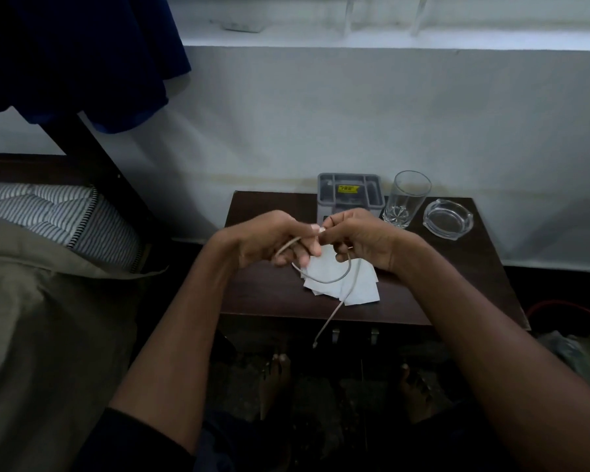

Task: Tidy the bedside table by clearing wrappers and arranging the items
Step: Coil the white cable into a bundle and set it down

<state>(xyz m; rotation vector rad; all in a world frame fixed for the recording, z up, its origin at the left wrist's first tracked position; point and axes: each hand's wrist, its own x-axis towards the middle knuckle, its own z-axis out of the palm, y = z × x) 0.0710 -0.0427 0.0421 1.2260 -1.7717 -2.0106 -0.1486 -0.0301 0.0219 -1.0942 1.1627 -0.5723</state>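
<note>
- The bed (41, 301) fills the left side, with a striped mattress (65, 216) under an olive sheet; its edge stands just beside the left edge of the bench (457, 267).
- The left hand (269, 240) is closed around a loop of the white cable (334, 277), above the front left part of the bench.
- The right hand (361, 240) is closed too, pinching the same cable; the fingertips of both hands meet in the middle.
- One end of the cable hangs down past the front edge of the bench, free in the air.
- White papers (355, 287) lie flat under the hands, near the front edge.
- The grey organizer (349, 195) stands at the back edge by the wall; one compartment shows a yellow label, the rest is too dark to tell.
- The drinking glass (406, 199) stands upright just right of the organizer and looks empty.
- The glass ashtray (448, 219) sits near the glass and looks empty.
- The front right part of the bench is bare.
</note>
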